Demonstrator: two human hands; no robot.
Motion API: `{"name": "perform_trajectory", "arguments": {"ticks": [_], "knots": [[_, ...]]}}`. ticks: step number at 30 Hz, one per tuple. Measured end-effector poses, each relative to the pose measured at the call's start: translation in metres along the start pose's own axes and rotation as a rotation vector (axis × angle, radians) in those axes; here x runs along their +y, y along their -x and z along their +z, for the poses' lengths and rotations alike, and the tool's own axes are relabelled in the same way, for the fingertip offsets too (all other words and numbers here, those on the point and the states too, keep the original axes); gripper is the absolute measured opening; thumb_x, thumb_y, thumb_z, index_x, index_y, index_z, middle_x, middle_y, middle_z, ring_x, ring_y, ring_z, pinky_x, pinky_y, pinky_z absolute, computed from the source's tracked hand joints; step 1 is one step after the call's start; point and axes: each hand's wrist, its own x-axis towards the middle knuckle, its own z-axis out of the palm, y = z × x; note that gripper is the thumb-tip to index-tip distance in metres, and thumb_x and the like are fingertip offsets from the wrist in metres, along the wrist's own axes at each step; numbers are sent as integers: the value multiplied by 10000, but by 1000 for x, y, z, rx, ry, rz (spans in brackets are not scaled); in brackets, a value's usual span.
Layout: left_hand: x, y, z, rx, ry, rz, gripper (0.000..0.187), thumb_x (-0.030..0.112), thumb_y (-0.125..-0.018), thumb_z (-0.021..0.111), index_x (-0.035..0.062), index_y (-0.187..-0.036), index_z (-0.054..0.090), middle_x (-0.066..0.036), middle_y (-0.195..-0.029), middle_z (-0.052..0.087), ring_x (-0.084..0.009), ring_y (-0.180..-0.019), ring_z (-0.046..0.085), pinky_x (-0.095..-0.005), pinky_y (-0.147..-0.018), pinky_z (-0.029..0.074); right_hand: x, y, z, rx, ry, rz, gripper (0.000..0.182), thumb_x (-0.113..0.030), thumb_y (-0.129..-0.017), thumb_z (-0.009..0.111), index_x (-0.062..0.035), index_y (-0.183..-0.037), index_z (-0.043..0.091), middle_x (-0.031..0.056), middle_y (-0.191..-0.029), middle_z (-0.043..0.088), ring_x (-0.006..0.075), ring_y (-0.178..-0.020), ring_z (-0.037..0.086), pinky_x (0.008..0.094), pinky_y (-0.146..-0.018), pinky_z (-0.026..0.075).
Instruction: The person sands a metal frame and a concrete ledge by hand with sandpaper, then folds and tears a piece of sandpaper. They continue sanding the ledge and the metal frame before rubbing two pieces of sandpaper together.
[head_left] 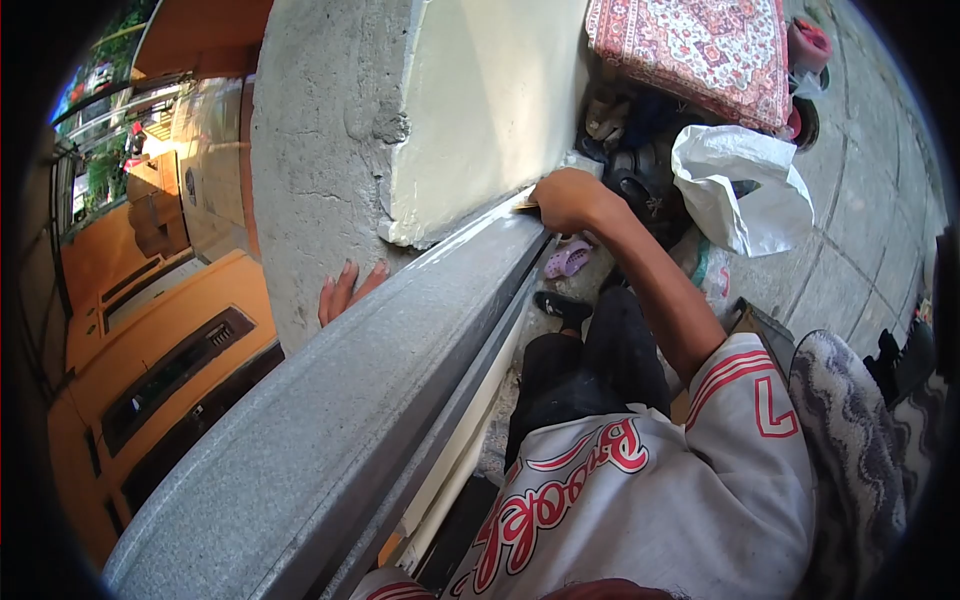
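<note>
My right hand is closed at the far end of a long grey ledge, beside the cream wall panel. A small flat thing with a brownish edge pokes out from under its fingers onto the ledge; its kind is not clear. White streaks show along the ledge near that hand. On the other side of the ledge, the fingers of my left hand stretch out against the rough concrete pillar. The ledge hides the rest of that hand, and nothing shows in it.
Right of the wall lie shoes, a purple clog and a white sack on the paved ground. A patterned carpet-like cover is above them. A striped fuzzy cloth hangs at right. Orange house parts stand at left.
</note>
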Motion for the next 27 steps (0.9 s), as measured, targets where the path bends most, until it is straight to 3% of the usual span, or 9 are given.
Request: {"name": "perform_trajectory", "arguments": {"ticks": [3,5,7,9,11,13,16,21,27], "knots": [[4,-1,-4,-6,45,-31,446,358,-996,558,53,-1311,477,-132,-1440,503,-323,-1410,357,-607,-1142,256,-2,39,-25,120,-419,-210,469,-32,-750,509,-18,-1180,696,278,-1019,695,426,-981,673,443,-911,519],[5,-4,-6,-12,58,-33,441,358,-997,556,57,-1308,471,-129,-1440,503,-318,-1417,349,-605,-1148,246,12,23,-17,17,-510,-155,481,-22,-750,503,-22,-1192,693,273,-1043,694,420,-1015,666,446,-930,511],[4,-4,-10,-17,58,-24,441,359,-998,555,58,-1307,466,-127,-1439,502,-315,-1422,343,-603,-1152,240,25,-7,9,56,-264,-10,361,-69,-746,539,-41,-1032,757,233,-1023,720,394,-925,703,445,-834,550],[2,-8,-10,-42,73,-8,431,356,-999,557,60,-1299,470,-131,-1435,505,-311,-1422,346,-599,-1153,245,19,-16,14,-31,-63,22,346,-65,-744,548,-36,-1018,757,232,-1016,720,383,-945,701,440,-853,546],[2,-11,-8,-9,60,-17,422,347,-998,564,61,-1295,475,-133,-1435,507,-308,-1418,355,-596,-1154,252,5,-3,10,85,-96,-33,382,-56,-743,554,-54,-1070,752,228,-1016,720,369,-965,699,432,-866,540],[7,-3,-7,14,62,-39,417,340,-996,569,62,-1293,478,-134,-1436,508,-306,-1415,362,-595,-1154,256,0,31,-18,121,-427,-204,553,-17,-743,514,-147,-1247,703,211,-1077,717,379,-999,687,426,-897,526],[2,0,-7,-70,90,-50,403,320,-993,581,68,-1292,485,-129,-1433,515,-303,-1408,375,-595,-1152,265,3,35,-29,62,-504,-199,559,-15,-742,505,-148,-1248,703,209,-1099,714,386,-1005,683,428,-906,524],[0,0,4,55,13,-10,416,308,-991,581,57,-1306,479,-129,-1433,513,-304,-1410,372,-594,-1148,267,7,2,-4,17,-247,-64,567,-9,-745,508,-152,-1261,697,226,-1093,711,381,-1006,685,427,-916,523],[1,-4,-8,-43,73,-26,456,307,-989,575,33,-1332,448,-144,-1432,508,-314,-1408,366,-594,-1153,244,-2,37,-23,140,-562,-187,542,-16,-749,519,-138,-1244,702,219,-1084,715,379,-1017,681,434,-902,526]]}}
